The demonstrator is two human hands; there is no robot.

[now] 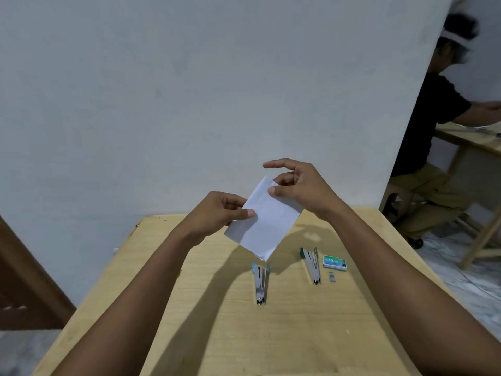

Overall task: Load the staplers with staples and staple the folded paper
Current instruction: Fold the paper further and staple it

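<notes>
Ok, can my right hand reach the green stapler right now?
Probably yes, once it lets go: the right hand pinches the folded paper in the air, and the green stapler lies uncovered below it.

Plain indoor workroom, home or small office, could not tell which. Bare pale wall [162, 104] rose behind light wooden table [271, 343]. Marbled tile floor [477, 289] lay right. Far right, second person [433, 118] sat at another wooden table [466, 139].

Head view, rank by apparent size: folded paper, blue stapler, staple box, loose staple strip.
1. folded paper, though held nearer the camera
2. blue stapler
3. staple box
4. loose staple strip
</notes>
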